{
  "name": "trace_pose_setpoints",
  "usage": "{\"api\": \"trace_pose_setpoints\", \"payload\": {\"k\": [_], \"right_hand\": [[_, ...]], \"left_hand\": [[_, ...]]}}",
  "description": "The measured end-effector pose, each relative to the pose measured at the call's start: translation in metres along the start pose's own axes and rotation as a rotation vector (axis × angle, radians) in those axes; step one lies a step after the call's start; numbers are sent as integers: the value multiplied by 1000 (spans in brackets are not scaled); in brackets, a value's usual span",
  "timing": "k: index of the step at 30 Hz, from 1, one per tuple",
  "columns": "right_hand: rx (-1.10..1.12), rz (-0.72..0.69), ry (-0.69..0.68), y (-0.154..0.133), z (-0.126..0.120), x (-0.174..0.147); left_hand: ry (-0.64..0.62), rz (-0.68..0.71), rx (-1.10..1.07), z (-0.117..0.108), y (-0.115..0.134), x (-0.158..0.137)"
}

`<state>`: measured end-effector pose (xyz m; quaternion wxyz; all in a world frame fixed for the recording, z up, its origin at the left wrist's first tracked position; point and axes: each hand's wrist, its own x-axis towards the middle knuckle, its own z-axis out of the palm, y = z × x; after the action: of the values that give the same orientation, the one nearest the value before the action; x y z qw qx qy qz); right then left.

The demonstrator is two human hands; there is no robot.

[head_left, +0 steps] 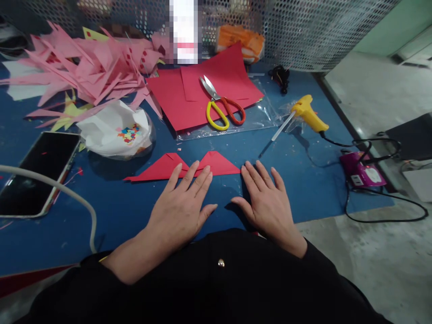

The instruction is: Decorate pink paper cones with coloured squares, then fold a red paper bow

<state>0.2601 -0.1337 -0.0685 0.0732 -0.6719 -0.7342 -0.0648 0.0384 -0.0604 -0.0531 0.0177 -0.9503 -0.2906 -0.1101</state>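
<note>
A folded piece of red paper [219,164] lies flat before me, long and low with two blunt peaks along its far side. My left hand [178,207] rests with its fingertips on the paper's near edge around the middle, fingers stretched out and thumb apart. Beside the paper's right tip, my right hand [268,200] lies palm down with spread fingers, its index fingertip at or very near that tip. Neither hand grips anything. The left fingers hide part of the paper's middle.
Behind the paper are red sheets [168,99] with scissors [219,105] on top. Pink paper cutouts [97,67], a white-lined bowl [111,130] and a phone [37,173] sit leftward. Rightward lie a yellow glue gun [308,112], its cord and a purple packet [364,171].
</note>
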Motion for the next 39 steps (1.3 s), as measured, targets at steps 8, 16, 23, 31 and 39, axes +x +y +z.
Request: {"api": "trace_pose_setpoints", "payload": {"k": [8,16,23,31,39], "right_hand": [[196,-266,26,-33,5,17],[214,-275,10,-35,5,19],[220,-266,-11,-34,7,16],[175,-299,9,-31,9,16],[166,-278,-24,-32,7,16]], "left_hand": [[22,1,-2,6,0,-2],[-30,2,-9,7,-3,-13],[-89,-12,0,8,-6,-23],[-89,8,-3,5,-7,-27],[-68,-35,65,-5,-13,-39]]}}
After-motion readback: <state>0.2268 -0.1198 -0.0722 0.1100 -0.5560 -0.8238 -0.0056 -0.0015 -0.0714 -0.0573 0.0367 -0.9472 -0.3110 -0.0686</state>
